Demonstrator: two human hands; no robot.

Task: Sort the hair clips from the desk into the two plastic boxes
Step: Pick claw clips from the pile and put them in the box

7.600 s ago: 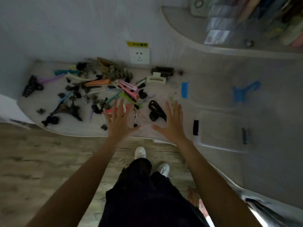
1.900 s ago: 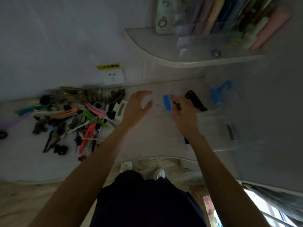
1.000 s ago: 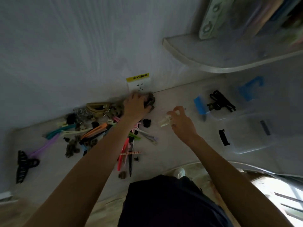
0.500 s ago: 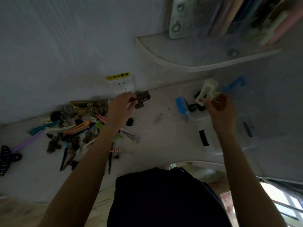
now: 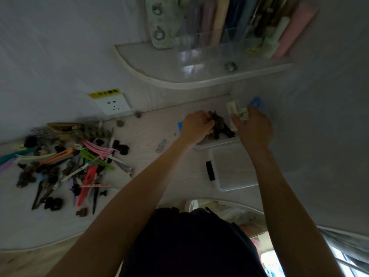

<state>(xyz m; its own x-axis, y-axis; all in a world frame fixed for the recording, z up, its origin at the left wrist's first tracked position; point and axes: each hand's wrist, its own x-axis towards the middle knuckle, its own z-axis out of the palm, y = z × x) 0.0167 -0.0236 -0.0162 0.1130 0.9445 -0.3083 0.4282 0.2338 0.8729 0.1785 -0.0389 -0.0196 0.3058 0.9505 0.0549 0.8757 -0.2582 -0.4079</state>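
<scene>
Two clear plastic boxes sit on the right of the tabletop [image 5: 151, 134]. The far box [image 5: 201, 146], with blue latches, holds black claw clips [image 5: 227, 131] lying slantwise; their count is hidden behind the hands. The near box [image 5: 235, 168], with a black latch on its left end, shows nothing inside it.

The left hand [image 5: 196, 127] is over the far box, its grip curled round a dark brown claw clip [image 5: 216, 119] whose teeth point away from the person. The right hand [image 5: 252, 129] pinches a cream rectangular claw clip [image 5: 237, 111] above the far box's back edge, long axis slanting from upper left to lower right.

A pile of mixed hair clips [image 5: 75, 162] lies well apart on the left of the tabletop, too tangled to count. One small silver snap clip [image 5: 161, 145] lies alone between the pile and the boxes.
</scene>
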